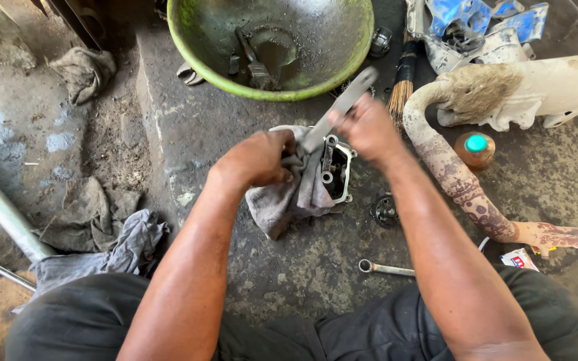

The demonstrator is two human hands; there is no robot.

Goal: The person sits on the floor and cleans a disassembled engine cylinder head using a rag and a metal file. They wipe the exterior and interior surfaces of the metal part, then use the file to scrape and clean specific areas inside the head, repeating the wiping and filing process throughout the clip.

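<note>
In the head view, the left hand (257,158) is closed around a grey rag (282,200) that wraps a metal engine part (337,172); the cloth seems to give a firm, clean hold while the part is kept from turning. The part sits just to the right of this grip, its open face upward. The right hand (367,127) is closed on a flat metal tool (342,103), whose tip meets the part just below this hand. A green basin (195,50) stands beyond the hands, and a wrench (386,269) lies nearer the person.
</note>
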